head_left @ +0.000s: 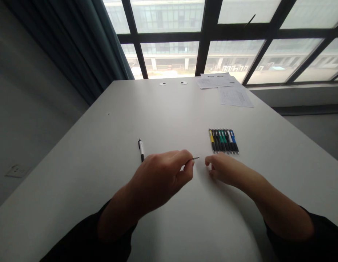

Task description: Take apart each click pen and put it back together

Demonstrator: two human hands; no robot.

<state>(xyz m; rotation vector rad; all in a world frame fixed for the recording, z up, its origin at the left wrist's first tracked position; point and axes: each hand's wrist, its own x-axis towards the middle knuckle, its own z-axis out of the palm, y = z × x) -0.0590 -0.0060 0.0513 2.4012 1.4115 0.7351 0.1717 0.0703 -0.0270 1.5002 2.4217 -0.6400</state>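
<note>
My left hand (163, 174) is closed in a pinch between thumb and forefinger. Out of the pinch pokes the thin pointed tip of a pen refill (196, 158), aimed to the right; most of it is hidden by the fingers. Just right of that tip, low over the table, is my right hand (223, 168), its fingers bent with a gap between them and nothing visible in them. A white pen with a black grip (141, 148) lies beyond my left hand, its lower end covered by the hand. Beyond my right hand, several pens (223, 141) lie side by side in a row, yellow, black, green, white and blue.
The white table (163, 112) reaches to the windows. Printed sheets of paper (236, 96) lie at its far right corner. Two round cable-hole covers (183, 83) sit along the back edge. A dark curtain (103, 43) hangs at the left.
</note>
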